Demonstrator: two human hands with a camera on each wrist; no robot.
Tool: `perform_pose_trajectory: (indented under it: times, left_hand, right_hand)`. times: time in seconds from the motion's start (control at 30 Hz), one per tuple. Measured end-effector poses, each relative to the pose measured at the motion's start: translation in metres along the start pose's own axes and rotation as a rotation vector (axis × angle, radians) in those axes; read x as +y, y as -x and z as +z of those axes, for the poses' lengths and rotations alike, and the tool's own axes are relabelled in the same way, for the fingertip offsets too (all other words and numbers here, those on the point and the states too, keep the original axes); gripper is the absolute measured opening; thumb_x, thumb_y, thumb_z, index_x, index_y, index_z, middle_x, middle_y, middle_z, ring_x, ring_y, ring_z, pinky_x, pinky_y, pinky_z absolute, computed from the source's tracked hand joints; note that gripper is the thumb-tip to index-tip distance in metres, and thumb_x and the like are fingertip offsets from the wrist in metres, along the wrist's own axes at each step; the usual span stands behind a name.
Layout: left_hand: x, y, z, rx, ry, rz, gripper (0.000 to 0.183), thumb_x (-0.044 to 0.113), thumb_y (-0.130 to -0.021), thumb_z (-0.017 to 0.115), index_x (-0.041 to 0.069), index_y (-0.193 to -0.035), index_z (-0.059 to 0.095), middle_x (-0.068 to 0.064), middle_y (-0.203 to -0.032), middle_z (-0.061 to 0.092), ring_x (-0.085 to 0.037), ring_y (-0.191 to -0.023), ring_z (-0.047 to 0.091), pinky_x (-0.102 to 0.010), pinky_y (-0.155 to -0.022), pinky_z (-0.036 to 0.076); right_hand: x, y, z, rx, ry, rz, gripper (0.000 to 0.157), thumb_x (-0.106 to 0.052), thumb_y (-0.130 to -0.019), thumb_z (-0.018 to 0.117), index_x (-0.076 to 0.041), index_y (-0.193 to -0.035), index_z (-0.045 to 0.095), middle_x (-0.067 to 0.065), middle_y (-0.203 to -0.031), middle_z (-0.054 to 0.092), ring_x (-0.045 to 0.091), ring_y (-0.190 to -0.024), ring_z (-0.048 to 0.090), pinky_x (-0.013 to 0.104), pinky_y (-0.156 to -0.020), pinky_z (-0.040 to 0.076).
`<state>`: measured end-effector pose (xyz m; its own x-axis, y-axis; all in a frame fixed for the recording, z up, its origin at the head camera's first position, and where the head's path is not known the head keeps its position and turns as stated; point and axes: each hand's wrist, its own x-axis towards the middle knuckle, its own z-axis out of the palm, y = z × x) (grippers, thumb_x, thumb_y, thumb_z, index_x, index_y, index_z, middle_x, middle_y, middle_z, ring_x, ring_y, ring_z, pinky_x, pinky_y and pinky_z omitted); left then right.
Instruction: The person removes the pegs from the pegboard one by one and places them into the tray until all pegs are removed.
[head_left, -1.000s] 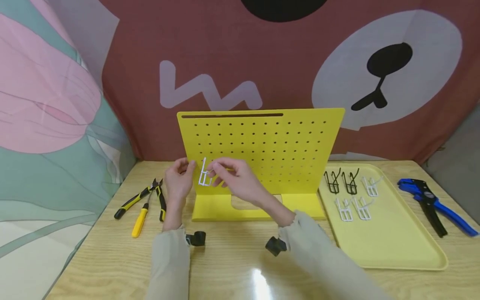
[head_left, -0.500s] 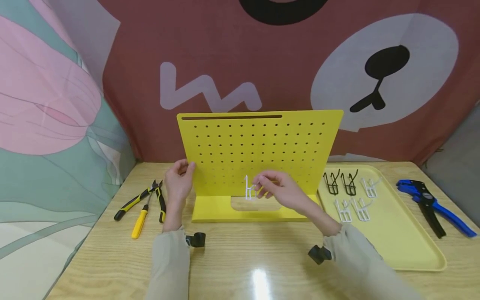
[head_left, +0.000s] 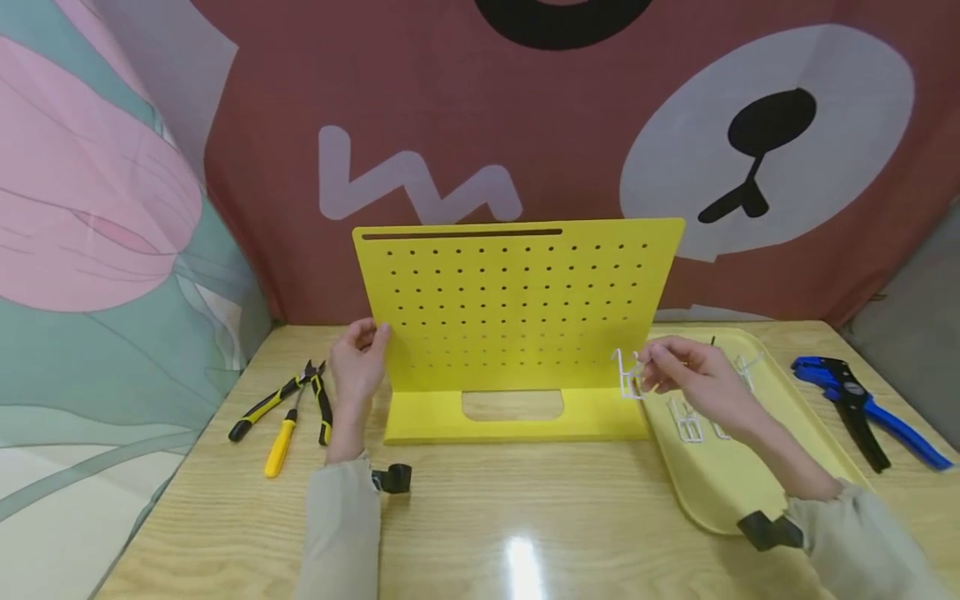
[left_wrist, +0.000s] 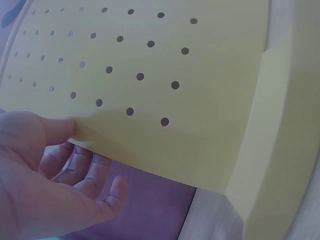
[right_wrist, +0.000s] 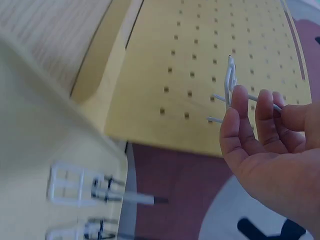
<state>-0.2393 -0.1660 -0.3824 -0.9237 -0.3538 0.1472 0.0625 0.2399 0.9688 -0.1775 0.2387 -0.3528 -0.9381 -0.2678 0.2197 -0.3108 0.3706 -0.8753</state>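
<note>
At the left edge of the upright yellow pegboard point(head_left: 517, 287), my left hand point(head_left: 357, 365) holds the board. In the left wrist view the thumb point(left_wrist: 61, 129) lies on the front face, with the fingers curled behind the edge. My right hand point(head_left: 701, 383) pinches a white wire hook point(head_left: 624, 383) between thumb and fingers, before the board's lower right corner. The right wrist view shows the hook's prongs point(right_wrist: 215, 120) apart from the board's holes. Below that hand lies a pale yellow tray point(head_left: 697, 483) with white wire hooks point(head_left: 686, 425), partly hidden by the hand.
Yellow-black pliers point(head_left: 266, 408) and a yellow-handled screwdriver point(head_left: 279, 446) lie on the wooden table point(head_left: 465, 517) at left. A blue-black wire stripper point(head_left: 862, 404) lies right of the tray. A printed cloth point(head_left: 420, 100) hangs behind the pegboard.
My right hand has carried the white wire hook from the board's left side across to its right side, now over the tray's edge. The left hand has stayed on the board.
</note>
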Motion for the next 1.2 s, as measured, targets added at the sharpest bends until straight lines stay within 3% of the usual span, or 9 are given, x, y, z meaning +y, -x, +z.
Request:
perform_pose_trajectory:
  times: [0.33,0.5,0.7,0.87,1.0,1.2]
  left_hand:
    - [0.001,-0.001,0.004,0.006,0.012,-0.004,0.029,0.017,-0.095,0.061,-0.003,-0.116,0.061,-0.018,-0.107,0.062,-0.022,-0.097,0.057,-0.03,-0.084,0.047]
    - [-0.001,0.0,0.007,-0.009,0.015,-0.022,0.03,0.018,-0.095,0.06,-0.003,-0.117,0.061,-0.017,-0.109,0.061,-0.023,-0.098,0.057,-0.031,-0.085,0.047]
    - [0.0,-0.001,0.008,-0.009,0.024,-0.025,0.029,0.017,-0.095,0.061,-0.003,-0.116,0.061,-0.018,-0.11,0.061,-0.025,-0.1,0.058,-0.034,-0.087,0.048]
    - [0.0,-0.001,0.005,0.002,0.018,-0.031,0.029,0.018,-0.095,0.061,-0.002,-0.116,0.061,-0.018,-0.109,0.061,-0.025,-0.101,0.057,-0.034,-0.088,0.047]
    - [0.0,-0.001,0.003,0.008,0.015,-0.034,0.029,0.019,-0.095,0.06,-0.002,-0.116,0.061,-0.017,-0.109,0.061,-0.025,-0.1,0.057,-0.034,-0.087,0.047]
    - [-0.002,-0.001,0.003,0.016,0.018,-0.039,0.028,0.018,-0.095,0.061,-0.001,-0.116,0.061,-0.017,-0.109,0.061,-0.024,-0.099,0.057,-0.034,-0.086,0.047]
  right_hand:
    - [0.028,0.027,-0.068,0.086,0.156,0.095,0.027,-0.02,-0.104,0.039,-0.001,-0.103,0.058,0.002,-0.083,0.063,0.01,-0.075,0.065,0.021,-0.064,0.052]
    - [0.049,0.049,-0.099,0.139,0.2,0.155,0.023,-0.018,-0.104,0.039,-0.013,-0.1,0.062,-0.002,-0.08,0.062,0.005,-0.073,0.064,0.019,-0.061,0.05]
    - [0.092,0.066,-0.13,0.097,0.263,0.258,0.03,-0.023,-0.105,0.038,-0.001,-0.103,0.057,-0.004,-0.082,0.06,0.004,-0.073,0.063,0.023,-0.06,0.05]
    - [0.121,0.073,-0.135,0.033,0.274,0.367,0.042,-0.033,-0.105,0.035,0.003,-0.108,0.055,0.001,-0.086,0.061,0.006,-0.076,0.064,0.03,-0.061,0.053]
    - [0.117,0.075,-0.125,0.007,0.277,0.41,0.042,-0.028,-0.106,0.033,0.01,-0.111,0.052,0.006,-0.088,0.06,0.008,-0.076,0.063,0.031,-0.062,0.053]
    - [0.105,0.074,-0.115,0.008,0.326,0.422,0.043,-0.027,-0.106,0.033,0.01,-0.113,0.052,0.002,-0.09,0.06,0.006,-0.076,0.062,0.03,-0.063,0.053]
